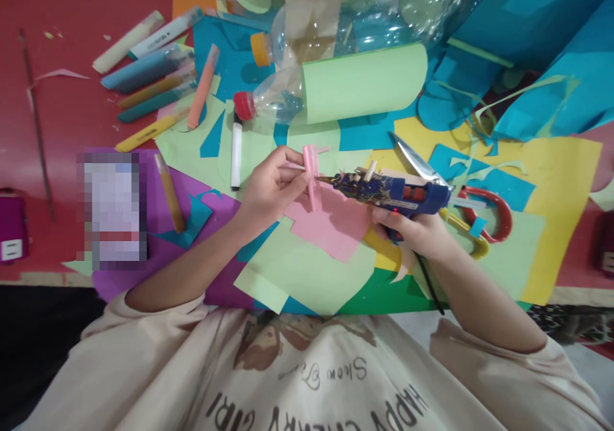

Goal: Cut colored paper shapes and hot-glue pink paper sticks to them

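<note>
Between the thumb and fingers of my left hand (pixel 273 188) is a narrow folded or rolled strip of pink paper (pixel 313 181), held upright. My right hand (pixel 417 229) is wrapped round the handle of a blue hot glue gun (pixel 407 194), whose nozzle end is covered in stuck-on debris. The tip points left and meets or nearly touches the pink strip; I cannot tell which. A white glue stick (pixel 469 204) pokes from the gun's back, and a black cord (pixel 430 284) hangs below. Under both hands lies a larger piece of pink paper (pixel 336 226) on light green paper (pixel 307 277).
A red-capped plastic bottle (pixel 278 95) wrapped in green paper and an orange-capped bottle (pixel 307 31) lie beyond my hands. Scissors (pixel 501 217) with red and yellow handles rest at the right. Several markers (pixel 144 66) are at the upper left, a blurred phone (pixel 115 207) at the left.
</note>
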